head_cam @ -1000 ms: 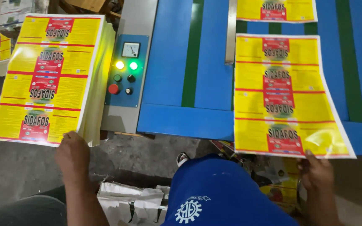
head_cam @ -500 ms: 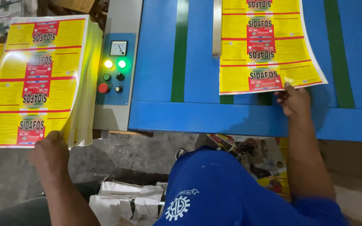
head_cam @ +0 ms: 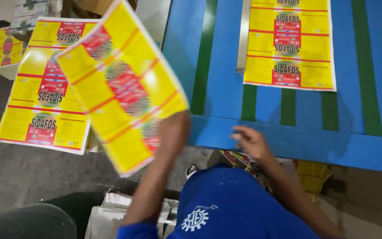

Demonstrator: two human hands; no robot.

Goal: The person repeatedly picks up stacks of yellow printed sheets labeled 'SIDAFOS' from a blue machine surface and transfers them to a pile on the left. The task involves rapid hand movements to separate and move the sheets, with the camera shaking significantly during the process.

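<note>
My left hand [head_cam: 172, 132] grips a yellow-and-red printed label sheet [head_cam: 120, 84] by its lower right edge. The sheet is lifted, tilted and blurred, between the stack and the blue table. Below it on the left lies a stack of the same printed sheets [head_cam: 40, 102]. My right hand [head_cam: 249, 140] hovers with fingers apart at the near edge of the blue feed table [head_cam: 226, 106], holding nothing. Another printed sheet [head_cam: 290, 44] lies flat farther up that table, across its green belts.
A metal guide rail [head_cam: 244, 35] runs along the left side of the sheet on the table. More printed sheets [head_cam: 6, 51] sit at the far left. Scrap sheets [head_cam: 310, 175] and white paper [head_cam: 107, 212] lie on the grey floor near my knees.
My left hand has lifted a sheet off the left stack and swung it rightwards. My right hand has let go of the sheet on the table and drawn back to the near edge.
</note>
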